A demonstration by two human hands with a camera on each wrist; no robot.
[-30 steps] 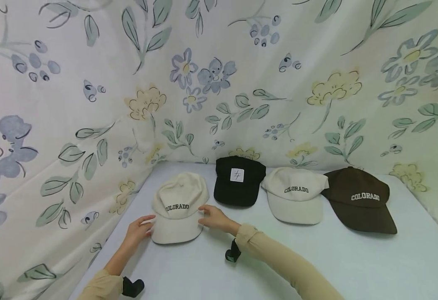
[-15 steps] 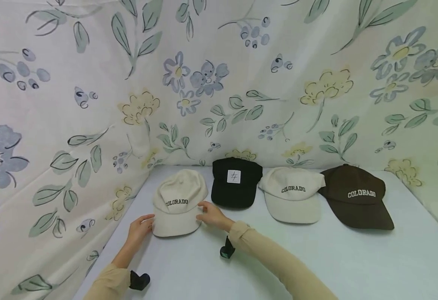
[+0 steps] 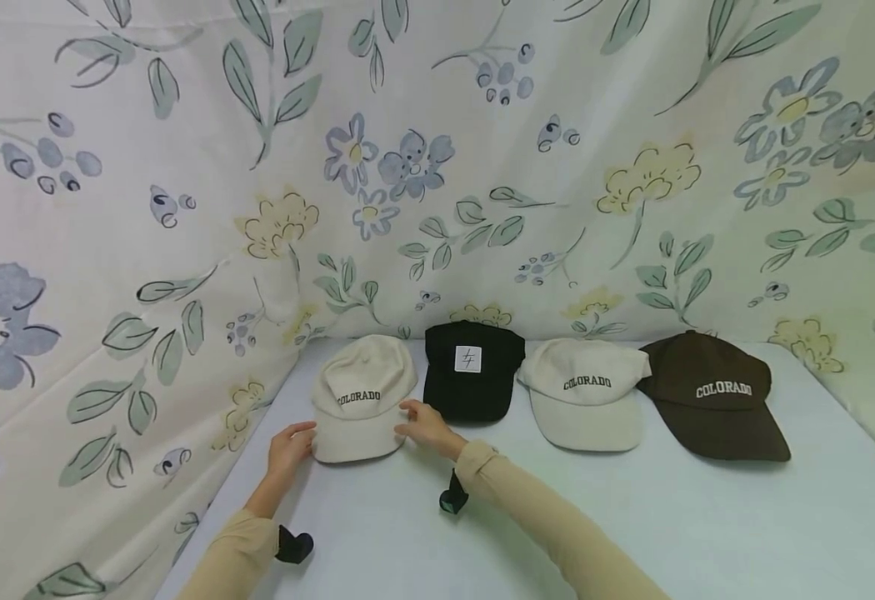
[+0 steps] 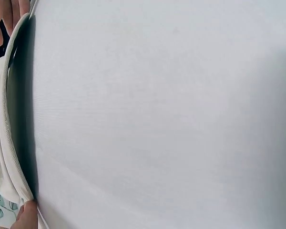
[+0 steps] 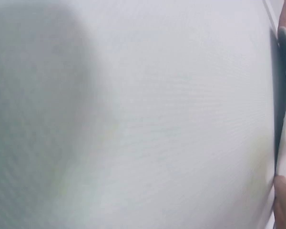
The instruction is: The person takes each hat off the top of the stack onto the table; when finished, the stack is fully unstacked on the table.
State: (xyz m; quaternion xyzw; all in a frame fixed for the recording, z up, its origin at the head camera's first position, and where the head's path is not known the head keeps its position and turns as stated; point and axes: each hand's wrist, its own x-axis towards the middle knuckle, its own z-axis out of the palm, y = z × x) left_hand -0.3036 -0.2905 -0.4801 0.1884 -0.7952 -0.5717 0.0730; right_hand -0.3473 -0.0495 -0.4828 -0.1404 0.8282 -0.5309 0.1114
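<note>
A cream baseball cap (image 3: pixel 362 379) with dark COLORADO lettering lies at the left end of a row of caps, its brim toward me. My left hand (image 3: pixel 287 457) holds the left side of the brim. At the opposite side, my right hand (image 3: pixel 428 429) grips the brim's right edge with thumb and fingers. The left wrist view catches the brim edge (image 4: pixel 5 129), arched above the white surface, and my left thumb (image 4: pixel 27 215) at its corner. In the right wrist view my right thumb (image 5: pixel 283 198) touches the other corner. Some fingers are hidden.
Right of the held cap lie a black cap (image 3: pixel 475 392) with a white patch, a second cream COLORADO cap (image 3: pixel 586 423) and a dark brown COLORADO cap (image 3: pixel 730 429). They stand on a white table (image 3: pixel 437 550) before a floral curtain (image 3: pixel 437 250).
Between both hands, the cream cap has slid back toward the curtain and slightly right, closer in line with the black cap. The view has shifted a little; the other caps stay put.
</note>
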